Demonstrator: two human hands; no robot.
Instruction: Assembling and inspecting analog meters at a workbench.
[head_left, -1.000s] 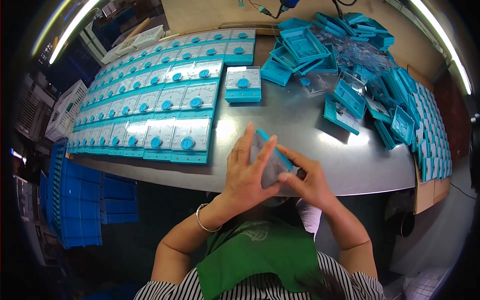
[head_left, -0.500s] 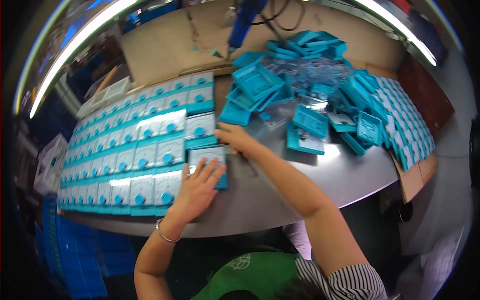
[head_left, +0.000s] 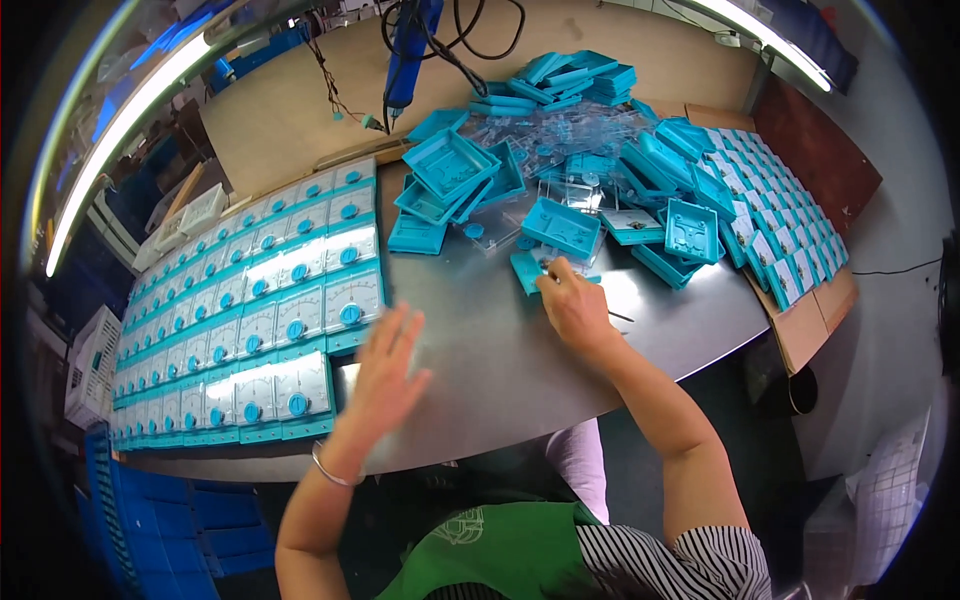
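My left hand (head_left: 385,375), smeared a little by motion, hovers at the right edge of the meter array with its fingers stretched out, holding nothing. Rows of teal meters (head_left: 297,385) with pale dial faces and round teal knobs lie beside it. Fingers of my right hand (head_left: 578,305) are closed around a thin dark rod-like tool (head_left: 621,317), whose end sticks out on the right; its kind is unclear. That hand is at a teal case (head_left: 524,272), partly hidden by the fingers. Just behind it sits an open teal case (head_left: 562,226).
Loose teal cases (head_left: 450,165) and clear plastic parts (head_left: 560,135) are heaped at the back. A blue power tool (head_left: 405,65) hangs above. At right, rows of teal units (head_left: 785,225) rest on cardboard (head_left: 825,315). The metal table (head_left: 470,350) has a curved front edge.
My right hand has moved from the array's end rightward to the teal case near the heap. My left hand has come off the meter it lay on. The view has shifted.
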